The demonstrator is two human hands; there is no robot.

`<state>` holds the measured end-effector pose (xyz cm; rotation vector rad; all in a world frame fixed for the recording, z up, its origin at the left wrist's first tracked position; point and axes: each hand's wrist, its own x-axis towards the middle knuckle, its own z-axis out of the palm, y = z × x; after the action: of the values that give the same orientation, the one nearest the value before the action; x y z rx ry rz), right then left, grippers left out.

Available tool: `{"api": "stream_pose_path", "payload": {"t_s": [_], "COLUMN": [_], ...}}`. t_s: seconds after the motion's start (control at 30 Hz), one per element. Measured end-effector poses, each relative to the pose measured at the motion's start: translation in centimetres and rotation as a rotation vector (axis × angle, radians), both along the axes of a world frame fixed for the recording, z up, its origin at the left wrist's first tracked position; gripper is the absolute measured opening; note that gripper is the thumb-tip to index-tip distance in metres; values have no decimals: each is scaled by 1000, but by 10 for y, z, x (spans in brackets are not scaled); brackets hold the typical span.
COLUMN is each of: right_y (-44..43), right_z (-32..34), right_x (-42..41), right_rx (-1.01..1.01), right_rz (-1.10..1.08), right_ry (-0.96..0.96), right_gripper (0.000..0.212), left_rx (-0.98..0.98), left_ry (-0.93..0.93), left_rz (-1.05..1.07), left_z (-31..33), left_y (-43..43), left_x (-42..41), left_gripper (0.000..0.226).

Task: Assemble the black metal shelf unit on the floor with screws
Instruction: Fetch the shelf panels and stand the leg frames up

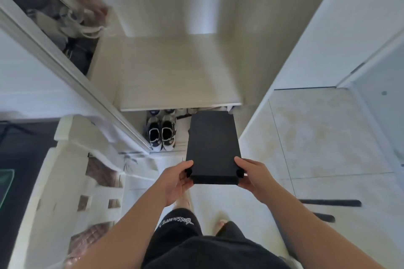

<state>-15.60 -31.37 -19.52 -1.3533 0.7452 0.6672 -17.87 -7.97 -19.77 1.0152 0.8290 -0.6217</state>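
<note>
The black shelf panel (213,146) is held out flat in the air in front of the standing person, well above the tiled floor (317,126). The left hand (177,179) and right hand (251,177) each curl round a near corner. It looks stiff, fairly light and smooth-painted, so gripping the folded rim seems safest. Its far end lies over sneakers (161,135); two black bars (330,202) lie on the floor to the right.
</note>
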Motion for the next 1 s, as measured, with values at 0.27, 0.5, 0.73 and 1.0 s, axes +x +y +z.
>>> {"api": "stream_pose_path", "payload": {"t_s": [0.27,0.5,0.73,1.0], "right_y": [-10,9,18,-17], "right_z": [-19,-47,-87,-199], "right_x": [-103,-193,-263,-264], "right_rx": [-24,-67,-103,-111], "right_rz": [-93,-249,-332,-333], "right_ry": [84,188,370,425], "right_gripper": [26,21,30,27], "left_rx": [-17,-41,-6,99], "left_ry": [129,232,369,411], "left_rz": [-90,-244,-402,-482], "left_z": [-25,-62,-100,-215], "left_y": [-9,7,14,-24], "left_x": [-86,-144,-197,-197], "left_gripper": [30,30,35,26]}}
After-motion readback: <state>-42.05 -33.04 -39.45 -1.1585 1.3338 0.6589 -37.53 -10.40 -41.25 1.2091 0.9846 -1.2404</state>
